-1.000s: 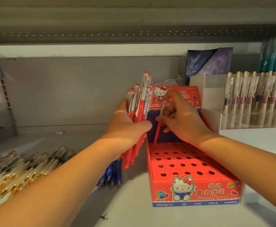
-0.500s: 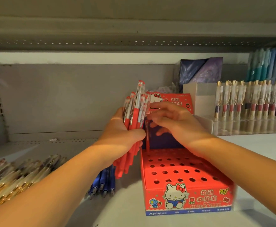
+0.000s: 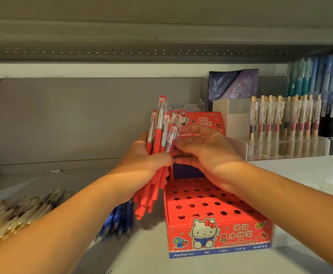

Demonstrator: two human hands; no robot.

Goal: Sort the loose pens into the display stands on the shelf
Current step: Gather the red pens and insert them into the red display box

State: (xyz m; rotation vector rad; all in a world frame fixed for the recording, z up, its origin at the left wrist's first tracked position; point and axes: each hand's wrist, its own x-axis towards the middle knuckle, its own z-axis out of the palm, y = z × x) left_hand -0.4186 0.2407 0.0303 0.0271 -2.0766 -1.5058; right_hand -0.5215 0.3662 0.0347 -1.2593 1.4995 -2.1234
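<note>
Shelf [image 3: 300,175], white, with a grey back panel [image 3: 62,119]; stock as follows.

- Red display stand [image 3: 217,234]: cardboard, cartoon cat print, perforated top. It sits at the front edge, right of centre. Most of the holes in view are unfilled.
- Red pens [image 3: 157,139]: one bundle, upright and slightly tilted, above the stand's rear left corner. The clear caps point up and the red barrels hang below the fist.
- Left hand [image 3: 141,161]: clenched round the bundle at mid-length.
- Right hand [image 3: 207,155]: above the back of the stand, its curled fingertips meeting the bundle. Whether they pinch a single pen cannot be told.
- Blue pens [image 3: 118,220]: a few lying flat just left of the stand, under the left wrist.
- Gold-clipped pens [image 3: 13,214]: a loose heap at the left edge, blurred.
- Clear stand [image 3: 286,147]: toward the right rear, holding a row of upright pens.
- Dark purple box [image 3: 232,86]: against the back panel.
</note>
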